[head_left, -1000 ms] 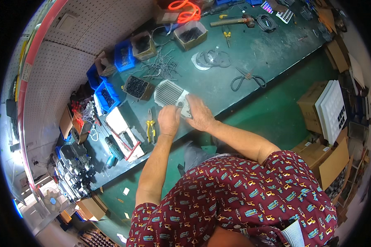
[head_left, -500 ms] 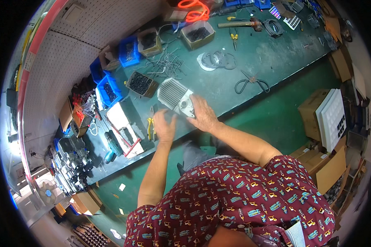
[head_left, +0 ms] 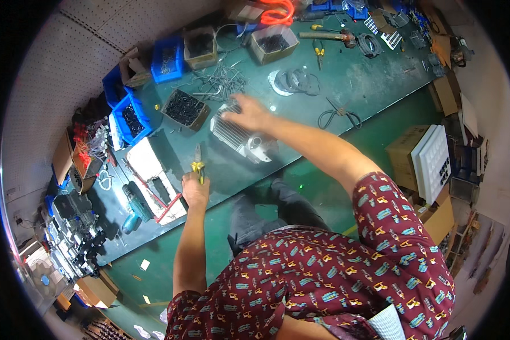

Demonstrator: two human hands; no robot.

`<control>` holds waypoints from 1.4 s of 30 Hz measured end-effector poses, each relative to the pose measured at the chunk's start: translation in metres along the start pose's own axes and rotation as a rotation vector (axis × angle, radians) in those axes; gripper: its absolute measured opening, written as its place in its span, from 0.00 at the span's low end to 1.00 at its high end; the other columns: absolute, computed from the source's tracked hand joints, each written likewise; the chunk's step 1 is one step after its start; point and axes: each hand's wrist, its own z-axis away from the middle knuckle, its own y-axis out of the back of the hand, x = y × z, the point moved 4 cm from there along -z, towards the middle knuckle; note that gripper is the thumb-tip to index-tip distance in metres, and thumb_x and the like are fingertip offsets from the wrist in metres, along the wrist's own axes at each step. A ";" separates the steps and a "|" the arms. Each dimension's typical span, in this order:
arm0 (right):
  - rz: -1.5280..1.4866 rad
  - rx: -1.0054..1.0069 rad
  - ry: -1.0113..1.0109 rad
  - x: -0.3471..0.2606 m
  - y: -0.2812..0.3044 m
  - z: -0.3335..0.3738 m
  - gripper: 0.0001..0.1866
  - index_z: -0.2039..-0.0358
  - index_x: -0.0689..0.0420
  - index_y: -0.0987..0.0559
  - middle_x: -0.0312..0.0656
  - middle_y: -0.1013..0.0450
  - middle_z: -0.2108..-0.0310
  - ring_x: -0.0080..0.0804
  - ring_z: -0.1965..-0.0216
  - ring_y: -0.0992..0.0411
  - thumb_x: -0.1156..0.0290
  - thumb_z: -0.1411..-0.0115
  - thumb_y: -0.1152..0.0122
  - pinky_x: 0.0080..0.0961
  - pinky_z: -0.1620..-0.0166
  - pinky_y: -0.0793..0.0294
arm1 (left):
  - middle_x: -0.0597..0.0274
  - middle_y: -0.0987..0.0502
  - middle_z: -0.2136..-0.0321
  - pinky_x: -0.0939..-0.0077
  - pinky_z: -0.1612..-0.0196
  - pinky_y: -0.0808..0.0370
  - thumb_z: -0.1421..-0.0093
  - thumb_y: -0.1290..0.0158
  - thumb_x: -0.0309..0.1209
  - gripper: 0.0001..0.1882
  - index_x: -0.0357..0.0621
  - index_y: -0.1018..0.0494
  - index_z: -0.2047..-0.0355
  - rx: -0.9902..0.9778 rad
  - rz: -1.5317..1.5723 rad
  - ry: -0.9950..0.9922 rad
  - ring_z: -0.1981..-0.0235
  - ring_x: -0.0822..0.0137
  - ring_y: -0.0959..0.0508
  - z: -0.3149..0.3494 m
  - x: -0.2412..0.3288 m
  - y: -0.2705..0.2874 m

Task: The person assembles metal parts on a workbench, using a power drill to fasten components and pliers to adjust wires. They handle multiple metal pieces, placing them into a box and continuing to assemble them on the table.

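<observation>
My left hand (head_left: 195, 191) is closed around the yellow handles of a pair of pliers (head_left: 198, 158), whose dark jaws point away from me over the bench. A silvery finned metal casting (head_left: 236, 137) with a round hole near its near end lies to the right of the pliers. Across the far end of this casting reaches my right hand (head_left: 250, 115), thumb and fingers apart over the fins. It is somewhat blurred, and nothing shows held in it. Just beyond its fingers is a loose pile of bent grey metal rods (head_left: 221, 78).
A cardboard box of black screws (head_left: 183, 109) stands left of the casting. Blue bins (head_left: 131, 120) line the back. Scissors (head_left: 340, 113), grey rings (head_left: 298, 81) and a hammer (head_left: 328, 36) lie rightward. At left are a drill (head_left: 135, 208) and a white block with red bars (head_left: 156, 184).
My left hand has moved onto the pliers and taken hold of them. My right hand has gone from the casting's near end to its far end. The view has shifted slightly.
</observation>
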 end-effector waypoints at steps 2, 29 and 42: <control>0.173 -0.067 0.060 0.005 -0.021 -0.021 0.46 0.36 0.59 0.28 0.59 0.30 0.38 0.59 0.37 0.33 0.34 0.44 0.38 0.47 0.33 0.34 | 0.43 0.20 0.63 0.50 0.54 0.22 0.38 0.43 0.39 0.15 0.36 0.23 0.63 -0.013 0.103 0.065 0.62 0.37 0.20 -0.002 -0.013 -0.002; 0.491 0.027 0.058 -0.007 -0.029 -0.018 0.35 0.51 0.58 0.22 0.55 0.27 0.50 0.55 0.47 0.25 0.36 0.39 0.43 0.49 0.47 0.23 | 0.34 0.30 0.39 0.37 0.40 0.26 0.39 0.44 0.27 0.19 0.35 0.28 0.49 -1.825 1.578 0.297 0.42 0.50 0.23 0.012 0.084 0.023; 0.474 0.032 0.037 -0.011 -0.028 -0.016 0.34 0.50 0.58 0.22 0.56 0.27 0.51 0.57 0.49 0.25 0.38 0.39 0.42 0.48 0.47 0.22 | 0.50 0.24 0.48 0.45 0.42 0.25 0.34 0.41 0.40 0.27 0.45 0.35 0.39 -1.403 1.880 0.513 0.47 0.51 0.22 0.100 0.118 -0.055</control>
